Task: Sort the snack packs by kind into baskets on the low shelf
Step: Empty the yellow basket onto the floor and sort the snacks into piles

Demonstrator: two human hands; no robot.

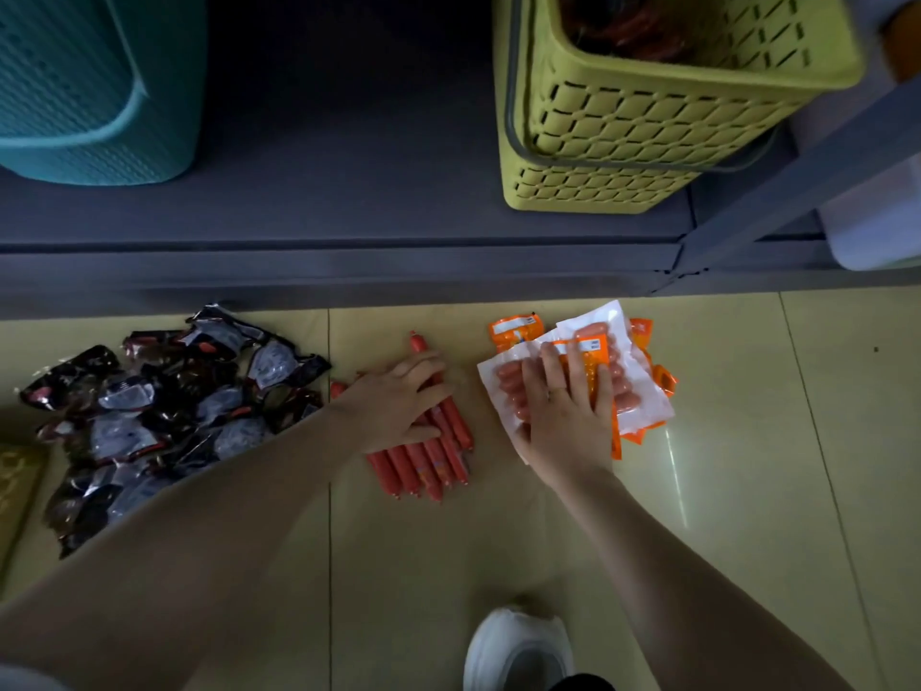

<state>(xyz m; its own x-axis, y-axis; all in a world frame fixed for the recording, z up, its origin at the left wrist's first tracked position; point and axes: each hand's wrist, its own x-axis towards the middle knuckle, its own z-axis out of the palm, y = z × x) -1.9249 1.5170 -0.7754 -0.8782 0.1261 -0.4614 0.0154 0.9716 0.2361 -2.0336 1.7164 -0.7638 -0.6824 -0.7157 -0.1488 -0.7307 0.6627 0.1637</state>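
My right hand [563, 416] lies spread flat on the sausage packs [633, 391], my left hand [403, 396] curls over the red sausage sticks [423, 466] (loose, rolly), so I should squeeze each bunch tight before lifting.

Both arms bare, no sleeves. Thin ring [557, 390] on right hand [565, 416]. White shoe [518, 650] with grey toe.

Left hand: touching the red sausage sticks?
Touching. Head view shows the left hand lying palm-down on the red sausage sticks, fingers draped over them.
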